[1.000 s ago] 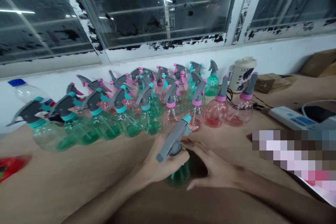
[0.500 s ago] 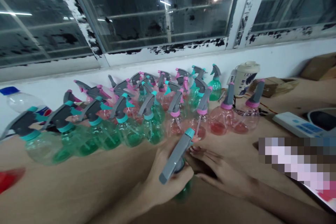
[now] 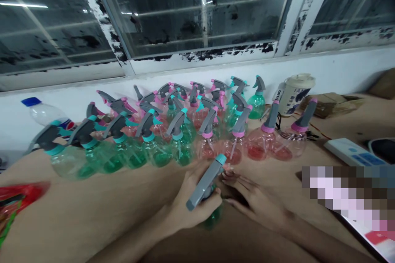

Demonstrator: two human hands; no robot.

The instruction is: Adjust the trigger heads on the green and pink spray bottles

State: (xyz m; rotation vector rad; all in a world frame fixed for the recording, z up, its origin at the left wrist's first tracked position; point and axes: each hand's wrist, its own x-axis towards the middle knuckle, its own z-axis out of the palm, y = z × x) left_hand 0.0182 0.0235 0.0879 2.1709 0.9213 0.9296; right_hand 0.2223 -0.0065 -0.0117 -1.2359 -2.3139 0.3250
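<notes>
My left hand (image 3: 197,201) is wrapped round the neck of a green spray bottle (image 3: 205,183) with a grey head and a teal nozzle. The bottle's nozzle points away, up and to the right, and much of its green body is hidden behind the hand. Just right of it, my right hand (image 3: 254,197) has its fingers stretched out toward the nozzle end, slightly apart from one another; whether the fingertips touch the bottle is unclear. Beyond both hands stand a green spray bottle (image 3: 182,148) and a pink spray bottle (image 3: 233,150), in a front row with several others.
More pink and green sprayers crowd against the wall. A plastic drink bottle (image 3: 46,113) leans at left, above a red packet (image 3: 23,193). At right are a paper cup (image 3: 296,92), a brown carton (image 3: 331,104), a white device with blue buttons (image 3: 354,152) and a blurred-out flat object.
The view has shifted a little, bringing more of the red packet into sight. The left hand still grips the green spray bottle, and the right hand stays beside it.
</notes>
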